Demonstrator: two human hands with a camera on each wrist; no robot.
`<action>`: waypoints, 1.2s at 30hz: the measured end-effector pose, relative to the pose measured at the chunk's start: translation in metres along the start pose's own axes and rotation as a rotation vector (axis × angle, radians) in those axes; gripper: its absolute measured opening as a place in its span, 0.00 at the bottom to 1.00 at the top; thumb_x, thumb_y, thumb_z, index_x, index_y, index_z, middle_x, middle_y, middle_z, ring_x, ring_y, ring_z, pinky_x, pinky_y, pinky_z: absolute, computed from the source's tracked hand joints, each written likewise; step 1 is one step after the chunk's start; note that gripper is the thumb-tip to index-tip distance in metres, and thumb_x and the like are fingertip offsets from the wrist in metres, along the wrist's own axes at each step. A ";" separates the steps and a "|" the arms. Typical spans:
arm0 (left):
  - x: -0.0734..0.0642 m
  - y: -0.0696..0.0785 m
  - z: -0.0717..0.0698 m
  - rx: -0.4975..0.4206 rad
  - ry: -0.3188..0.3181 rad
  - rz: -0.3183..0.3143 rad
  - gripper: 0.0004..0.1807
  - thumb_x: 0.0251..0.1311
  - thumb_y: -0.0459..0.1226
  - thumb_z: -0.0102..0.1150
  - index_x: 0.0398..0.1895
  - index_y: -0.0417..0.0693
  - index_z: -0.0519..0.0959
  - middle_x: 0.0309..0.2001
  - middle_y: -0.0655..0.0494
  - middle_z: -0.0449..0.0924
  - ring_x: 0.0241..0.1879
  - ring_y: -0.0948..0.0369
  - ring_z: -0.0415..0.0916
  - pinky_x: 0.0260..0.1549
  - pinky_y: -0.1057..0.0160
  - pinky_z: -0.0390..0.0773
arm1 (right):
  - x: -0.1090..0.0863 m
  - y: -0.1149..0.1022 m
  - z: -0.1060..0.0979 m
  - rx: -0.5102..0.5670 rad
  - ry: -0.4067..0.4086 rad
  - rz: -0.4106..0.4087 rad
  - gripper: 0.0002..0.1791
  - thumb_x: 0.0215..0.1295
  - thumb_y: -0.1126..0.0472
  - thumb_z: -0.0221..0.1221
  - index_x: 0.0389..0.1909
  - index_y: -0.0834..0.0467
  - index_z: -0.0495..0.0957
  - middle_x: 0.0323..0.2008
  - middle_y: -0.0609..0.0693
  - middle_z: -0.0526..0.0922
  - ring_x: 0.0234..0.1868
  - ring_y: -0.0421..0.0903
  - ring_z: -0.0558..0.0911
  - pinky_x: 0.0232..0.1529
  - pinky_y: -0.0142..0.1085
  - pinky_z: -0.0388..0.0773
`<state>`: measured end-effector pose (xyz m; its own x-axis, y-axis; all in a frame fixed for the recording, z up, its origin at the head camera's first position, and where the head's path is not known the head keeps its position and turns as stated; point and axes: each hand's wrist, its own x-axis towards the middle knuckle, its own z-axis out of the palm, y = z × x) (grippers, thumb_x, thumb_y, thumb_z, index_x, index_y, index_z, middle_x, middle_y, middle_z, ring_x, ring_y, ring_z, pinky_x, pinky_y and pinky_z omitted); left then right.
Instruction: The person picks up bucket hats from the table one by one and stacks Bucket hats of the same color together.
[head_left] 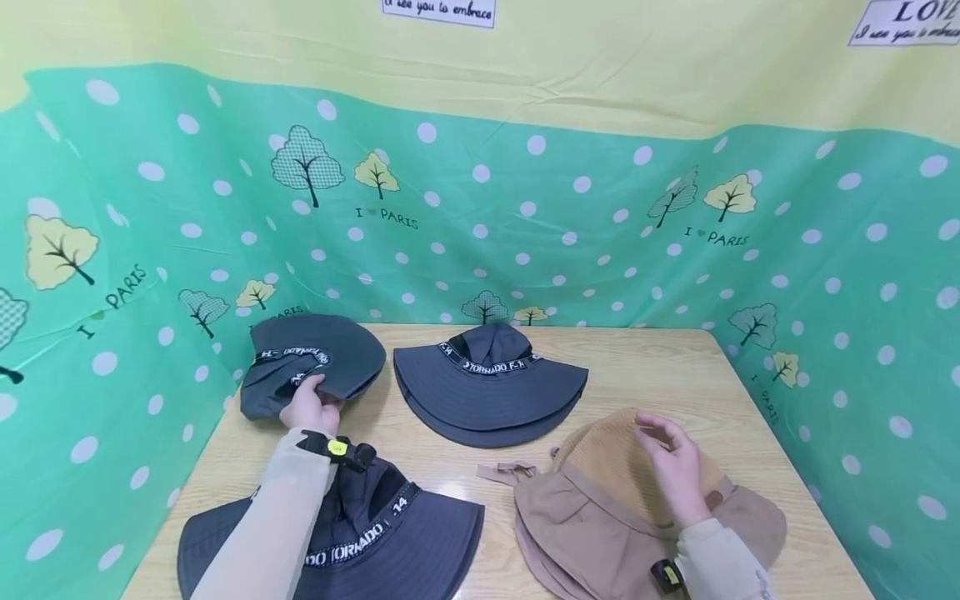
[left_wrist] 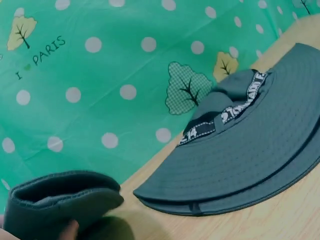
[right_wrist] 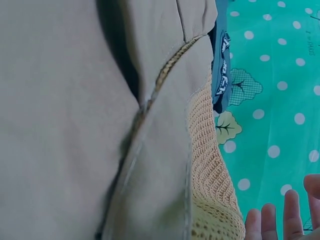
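At the back left, my left hand [head_left: 311, 408] grips the edge of a folded dark grey bucket hat [head_left: 347, 348] with a lettered band. The hat's folded brim [left_wrist: 55, 212] shows at the lower left of the left wrist view. My right hand [head_left: 678, 468] is over a brown sun hat [head_left: 600, 533] with a tan knit crown [head_left: 611, 458]. Its fingers are loosely bent and hold nothing. In the right wrist view its fingertips [right_wrist: 291, 210] show apart from the knit part, while brown fabric [right_wrist: 60, 120] fills the left side.
A second dark bucket hat [head_left: 491, 396] lies folded at the back middle of the wooden table [head_left: 645, 367]. Another [head_left: 405, 533] lies at the front left, partly under my left forearm. A green dotted cloth [head_left: 525, 225] hangs around the back and sides.
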<state>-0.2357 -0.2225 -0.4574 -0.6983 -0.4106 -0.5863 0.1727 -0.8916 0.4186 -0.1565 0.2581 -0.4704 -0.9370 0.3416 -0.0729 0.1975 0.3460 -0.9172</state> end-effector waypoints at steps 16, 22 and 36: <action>-0.007 -0.001 0.006 0.110 -0.117 0.117 0.36 0.73 0.24 0.31 0.79 0.57 0.40 0.79 0.58 0.46 0.75 0.62 0.55 0.70 0.65 0.64 | -0.001 -0.006 0.005 0.043 -0.033 -0.020 0.19 0.72 0.63 0.56 0.60 0.63 0.74 0.40 0.21 0.75 0.45 0.21 0.73 0.48 0.17 0.71; -0.014 -0.001 0.008 0.147 -0.150 0.178 0.36 0.73 0.24 0.31 0.80 0.53 0.40 0.79 0.58 0.44 0.76 0.64 0.51 0.70 0.69 0.62 | -0.004 -0.014 0.024 0.090 -0.099 -0.050 0.19 0.72 0.64 0.55 0.61 0.64 0.73 0.56 0.47 0.80 0.47 0.24 0.74 0.50 0.18 0.71; -0.056 -0.029 0.018 0.276 -0.390 0.196 0.34 0.75 0.27 0.34 0.79 0.54 0.43 0.79 0.53 0.48 0.76 0.60 0.53 0.72 0.64 0.63 | -0.014 -0.057 0.119 0.461 -0.588 0.014 0.29 0.72 0.54 0.57 0.69 0.63 0.65 0.65 0.63 0.74 0.60 0.56 0.79 0.59 0.40 0.80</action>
<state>-0.2143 -0.1698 -0.4241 -0.8875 -0.4160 -0.1983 0.1730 -0.6996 0.6933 -0.1885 0.1297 -0.4636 -0.9604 -0.2249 -0.1647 0.1910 -0.1006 -0.9764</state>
